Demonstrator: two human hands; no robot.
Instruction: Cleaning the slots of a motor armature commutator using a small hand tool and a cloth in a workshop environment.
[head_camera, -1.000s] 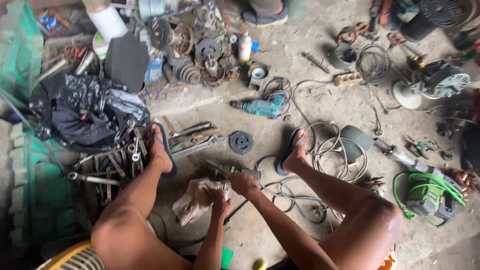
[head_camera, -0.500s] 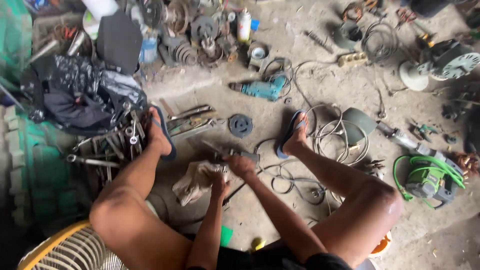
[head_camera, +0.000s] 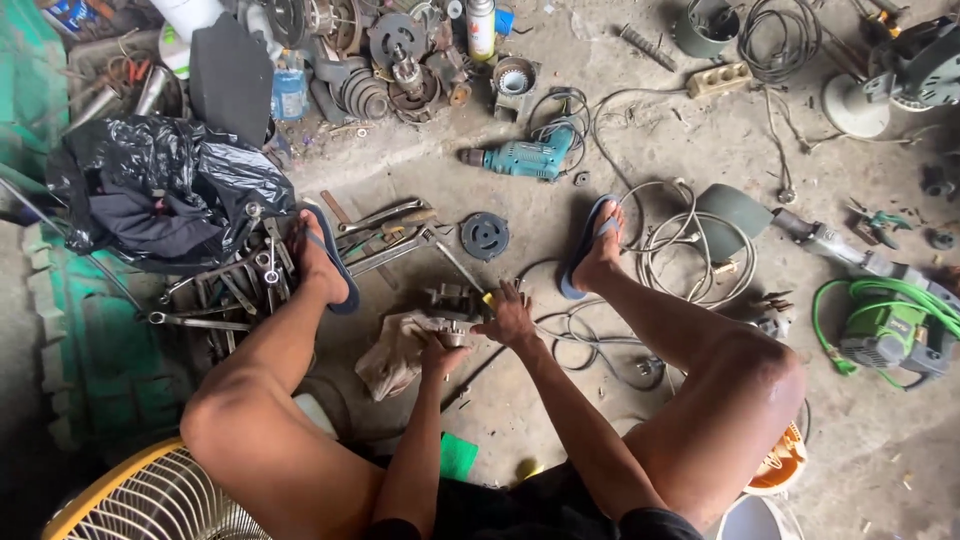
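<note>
Down on the concrete floor (head_camera: 640, 150), between the person's two bare legs, both hands are working at a small grey metal part (head_camera: 450, 305) that is sitting on a dirty rag (head_camera: 395, 350). The left hand (head_camera: 443, 355) is clenching the near side of the part, steadying it. The right hand (head_camera: 508, 318) is grasping a screwdriver (head_camera: 462, 268) by its yellow handle, its shaft pointing far and left over the part. Just beyond lie a black pulley disc (head_camera: 485, 236) and a few long wrenches (head_camera: 385, 235) beside the left foot's blue sandal (head_camera: 335, 262). Farther off, a teal power drill (head_camera: 528, 158) is lying on its side, and a green machine (head_camera: 885, 335) with green hose is sitting well to the right.
</note>
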